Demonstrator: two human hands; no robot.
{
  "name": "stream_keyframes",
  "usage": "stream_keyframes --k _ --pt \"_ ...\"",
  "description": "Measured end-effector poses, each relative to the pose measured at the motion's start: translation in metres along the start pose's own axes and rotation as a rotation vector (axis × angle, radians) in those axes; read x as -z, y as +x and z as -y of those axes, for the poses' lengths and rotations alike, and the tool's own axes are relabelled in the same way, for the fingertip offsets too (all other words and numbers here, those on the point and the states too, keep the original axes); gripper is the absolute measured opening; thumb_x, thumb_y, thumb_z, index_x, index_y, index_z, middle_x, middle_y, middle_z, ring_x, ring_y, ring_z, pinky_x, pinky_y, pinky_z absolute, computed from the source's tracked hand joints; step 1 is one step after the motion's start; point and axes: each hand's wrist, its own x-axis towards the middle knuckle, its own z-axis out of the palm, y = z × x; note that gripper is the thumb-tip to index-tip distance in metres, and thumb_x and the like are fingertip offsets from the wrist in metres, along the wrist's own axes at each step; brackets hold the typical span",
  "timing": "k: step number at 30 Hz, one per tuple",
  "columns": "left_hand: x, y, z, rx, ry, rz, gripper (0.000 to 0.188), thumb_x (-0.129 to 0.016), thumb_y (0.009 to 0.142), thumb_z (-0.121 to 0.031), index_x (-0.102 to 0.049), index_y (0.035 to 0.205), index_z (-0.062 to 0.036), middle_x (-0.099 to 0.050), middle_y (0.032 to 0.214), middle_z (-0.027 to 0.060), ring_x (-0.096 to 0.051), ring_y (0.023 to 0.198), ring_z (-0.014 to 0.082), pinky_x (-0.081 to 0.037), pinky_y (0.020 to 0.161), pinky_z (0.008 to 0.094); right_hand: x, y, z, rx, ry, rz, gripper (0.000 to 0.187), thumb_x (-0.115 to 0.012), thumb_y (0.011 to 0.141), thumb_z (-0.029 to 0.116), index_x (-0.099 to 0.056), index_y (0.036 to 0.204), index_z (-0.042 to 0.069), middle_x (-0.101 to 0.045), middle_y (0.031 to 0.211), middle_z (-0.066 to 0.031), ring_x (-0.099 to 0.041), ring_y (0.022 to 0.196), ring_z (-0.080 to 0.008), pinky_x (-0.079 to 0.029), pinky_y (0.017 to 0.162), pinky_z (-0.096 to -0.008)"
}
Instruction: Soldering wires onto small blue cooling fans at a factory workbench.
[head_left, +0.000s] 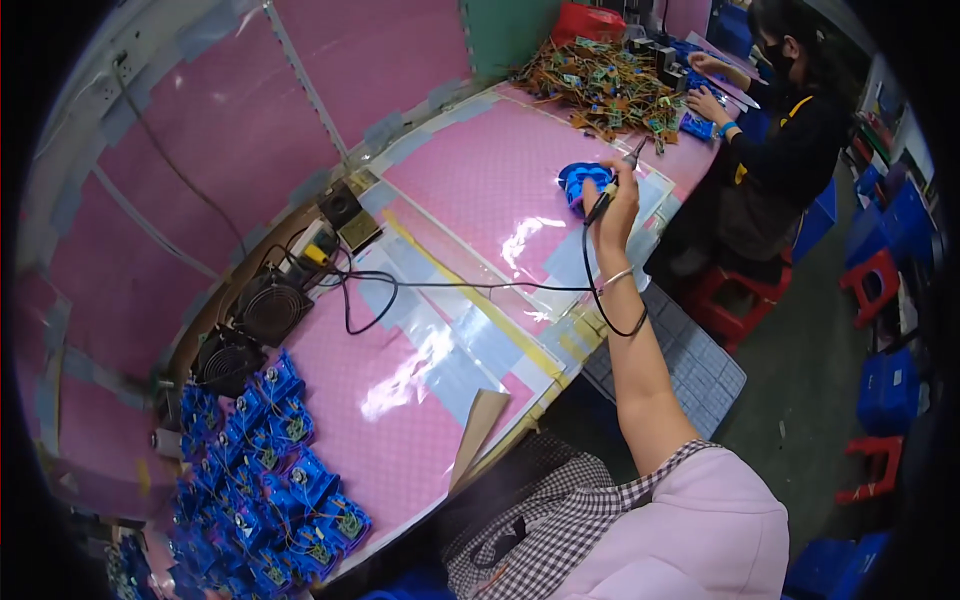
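Observation:
My right hand [617,212] reaches out over the far right part of the pink-covered bench. Its fingers are closed round a soldering iron [607,194], whose tip points away to the upper right. The iron's black cable [500,286] hangs past my wrist and runs left across the bench. Against the thumb side of the same hand is a blue plastic housing [578,180]; whether the hand grips it or only touches it, I cannot tell. My left hand does not show.
Many blue housings with wired boards [265,480] crowd the near left. Two black fans [272,305] and a soldering stand [352,215] line the back edge. A heap of wired boards [610,85] lies far right, where a co-worker [775,140] handles parts. Red stools [735,300] stand below.

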Motion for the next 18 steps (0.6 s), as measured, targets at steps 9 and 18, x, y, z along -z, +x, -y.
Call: stream_keyframes --k 9,18 --pt "-0.04 -0.085 -0.088 0.462 -2.182 1.059 0.042 -0.051 0.095 -0.04 -0.044 0.066 -0.0104 -0.038 0.06 0.0017 -0.032 0.046 0.0119 -0.031 0.052 0.0284 -0.013 -0.017 -0.023 0.005 -0.107 0.272 0.039 -0.062 0.063 -0.006 -0.055 0.098 0.01 -0.056 0.066 -0.0092 -0.056 0.058 -0.0227 -0.044 0.059 -0.0356" --pt "-0.103 -0.097 -0.222 0.493 -1.589 0.893 0.014 -0.06 0.088 -0.012 -0.055 0.075 -0.0078 -0.039 0.057 -0.0043 -0.036 0.052 0.0064 -0.03 0.047 0.0248 0.036 -0.108 0.134 -0.007 0.508 0.771 0.024 -0.066 0.076 -0.006 -0.052 0.093 0.005 -0.069 0.107 -0.0112 -0.063 0.09 -0.0137 -0.048 0.077 -0.028"
